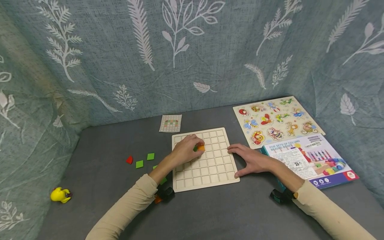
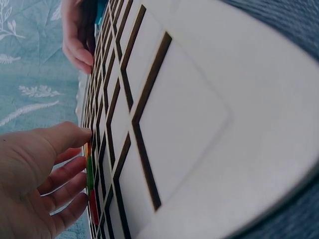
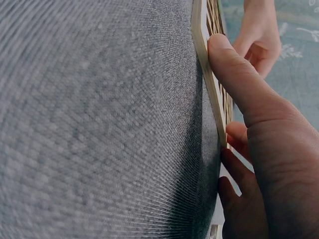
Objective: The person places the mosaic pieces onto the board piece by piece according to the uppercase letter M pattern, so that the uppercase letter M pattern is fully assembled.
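Note:
A pale wooden grid board (image 1: 210, 171) lies on the grey table. Over its upper middle, my left hand (image 1: 187, 149) pinches an orange square tile (image 1: 201, 148) between thumb and fingertips, down at the grid. A green tile (image 2: 89, 173) sits beside the orange one, partly behind the fingers in the head view. Under those fingers the left wrist view also shows a red piece (image 2: 93, 205). My right hand (image 1: 250, 159) rests against the board's right edge, its straight thumb (image 3: 239, 74) near the front corner and its fingers spread farther back.
Left of the board lie green tiles (image 1: 139, 164), a red quarter-round piece (image 1: 129, 160) and an orange piece (image 1: 158, 199). A pattern card (image 1: 170, 123) is behind it. To the right are an insect puzzle (image 1: 277, 120) and a boxed toy (image 1: 312, 160). A yellow toy (image 1: 60, 195) stands far left.

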{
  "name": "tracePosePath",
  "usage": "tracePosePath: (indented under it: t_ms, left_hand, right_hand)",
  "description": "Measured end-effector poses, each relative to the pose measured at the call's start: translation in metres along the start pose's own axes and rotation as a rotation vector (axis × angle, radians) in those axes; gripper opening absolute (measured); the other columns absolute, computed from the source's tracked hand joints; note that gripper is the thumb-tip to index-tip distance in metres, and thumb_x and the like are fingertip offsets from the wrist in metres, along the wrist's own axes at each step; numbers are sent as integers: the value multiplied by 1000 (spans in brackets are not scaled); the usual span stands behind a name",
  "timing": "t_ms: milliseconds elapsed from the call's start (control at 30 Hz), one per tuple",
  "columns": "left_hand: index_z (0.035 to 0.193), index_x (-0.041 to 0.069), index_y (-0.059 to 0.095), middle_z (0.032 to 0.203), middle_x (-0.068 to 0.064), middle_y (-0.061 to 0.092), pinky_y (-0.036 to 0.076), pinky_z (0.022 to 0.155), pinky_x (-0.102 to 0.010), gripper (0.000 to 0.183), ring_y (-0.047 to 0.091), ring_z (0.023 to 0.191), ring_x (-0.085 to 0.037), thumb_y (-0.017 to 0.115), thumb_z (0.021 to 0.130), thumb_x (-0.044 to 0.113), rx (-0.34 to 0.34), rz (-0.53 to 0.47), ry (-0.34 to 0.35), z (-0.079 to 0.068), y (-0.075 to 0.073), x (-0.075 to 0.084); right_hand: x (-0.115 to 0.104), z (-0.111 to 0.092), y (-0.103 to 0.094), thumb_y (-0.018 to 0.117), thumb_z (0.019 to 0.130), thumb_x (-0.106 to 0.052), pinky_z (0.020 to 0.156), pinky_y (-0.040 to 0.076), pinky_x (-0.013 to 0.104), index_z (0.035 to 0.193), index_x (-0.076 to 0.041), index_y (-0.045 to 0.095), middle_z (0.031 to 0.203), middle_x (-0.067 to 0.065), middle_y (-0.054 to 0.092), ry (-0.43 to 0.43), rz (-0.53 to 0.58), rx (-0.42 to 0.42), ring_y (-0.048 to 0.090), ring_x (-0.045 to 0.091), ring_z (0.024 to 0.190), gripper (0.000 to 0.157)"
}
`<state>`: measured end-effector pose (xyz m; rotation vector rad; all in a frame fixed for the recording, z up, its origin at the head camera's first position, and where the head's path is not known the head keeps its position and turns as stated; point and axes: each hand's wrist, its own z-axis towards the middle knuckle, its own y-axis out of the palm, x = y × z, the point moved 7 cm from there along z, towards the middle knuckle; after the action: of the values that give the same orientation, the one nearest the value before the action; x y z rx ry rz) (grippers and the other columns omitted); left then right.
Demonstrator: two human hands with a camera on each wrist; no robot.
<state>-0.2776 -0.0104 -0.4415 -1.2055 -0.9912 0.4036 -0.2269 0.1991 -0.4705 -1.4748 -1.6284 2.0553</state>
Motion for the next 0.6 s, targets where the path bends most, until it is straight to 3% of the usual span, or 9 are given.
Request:
tracePosePath:
  t_ms: [367, 600]
  left_hand:
    - [119, 12, 67, 111, -4, 64, 50, 85, -38, 32, 58, 104, -20, 70, 89, 24, -5, -26, -2, -3, -1, 0]
    - [117, 11, 68, 110, -4, 66, 50, 86, -37, 30, 59, 103, -21, 70, 89, 24, 31, -3, 15, -7, -3, -2]
  right_hand:
    - [2, -1, 2, 76, 74, -58, 108, 39, 48, 142, -11, 43, 150, 5, 36, 5, -4, -1, 38, 25, 140, 89]
    - [2, -1, 2, 78, 74, -56, 108, 39, 48, 141, -11, 44, 150, 5, 37, -1, -3, 8, 38, 24, 139, 88]
